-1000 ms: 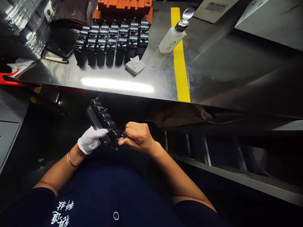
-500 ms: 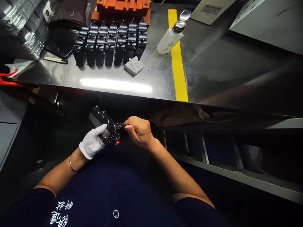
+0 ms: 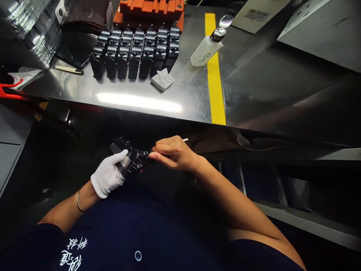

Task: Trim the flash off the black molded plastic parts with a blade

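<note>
Left hand, in a white fabric glove, is wrapped around the glossy black, ribbed, elongated part, thumb across the top, fingers underneath. Grip firm. Part is held in the air in front of the torso, just short of the bench edge in view, tilted, far end pointing up-left. Looks: black rounded lobes along the body, a flat grey metal-looking plate down the glove side, small ring-shaped bosses and prongs at the right end, small red spot low on that end. Fine detail too dark to read.

Right hand, bare, is clenched on a slim stick-like tool, pale end poking out behind the knuckles. Fingertips sit right at the part's pronged end; can't tell exact tip contact.

Beyond: shiny metal bench with a row of black ribbed parts, crumpled white wad just in front, translucent white bottle, cap flipped up, overlapping yellow tape strip in view.
</note>
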`<state>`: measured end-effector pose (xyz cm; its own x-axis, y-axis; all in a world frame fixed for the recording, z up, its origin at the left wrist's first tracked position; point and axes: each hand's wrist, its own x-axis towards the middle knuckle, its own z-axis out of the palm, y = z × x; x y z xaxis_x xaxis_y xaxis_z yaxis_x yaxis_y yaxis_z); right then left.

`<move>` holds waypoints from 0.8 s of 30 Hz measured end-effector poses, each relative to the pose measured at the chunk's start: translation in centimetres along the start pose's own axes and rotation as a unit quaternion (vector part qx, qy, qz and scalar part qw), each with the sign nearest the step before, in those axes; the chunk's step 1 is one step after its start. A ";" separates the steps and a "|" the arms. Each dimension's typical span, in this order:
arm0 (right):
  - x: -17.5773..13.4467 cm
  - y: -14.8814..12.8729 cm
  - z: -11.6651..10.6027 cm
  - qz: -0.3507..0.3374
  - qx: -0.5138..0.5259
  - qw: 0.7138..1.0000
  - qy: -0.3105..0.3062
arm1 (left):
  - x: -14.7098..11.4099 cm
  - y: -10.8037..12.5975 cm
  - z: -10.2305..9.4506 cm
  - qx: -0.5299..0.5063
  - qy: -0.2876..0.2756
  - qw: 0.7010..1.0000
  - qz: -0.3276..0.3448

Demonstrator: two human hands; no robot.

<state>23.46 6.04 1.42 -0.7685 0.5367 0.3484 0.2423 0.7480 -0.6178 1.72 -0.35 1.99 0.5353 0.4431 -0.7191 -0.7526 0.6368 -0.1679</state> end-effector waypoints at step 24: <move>1.3 -3.1 8.2 0.354 0.362 0.798 0.328 | 1.1 0.3 0.8 0.060 -0.010 0.985 0.163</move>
<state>16.83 1.22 -2.03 -0.0576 0.9911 -0.1203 -0.1097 -0.1261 -0.9859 2.38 0.83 1.72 0.2812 0.6482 -0.7077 -0.8352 0.5284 0.1522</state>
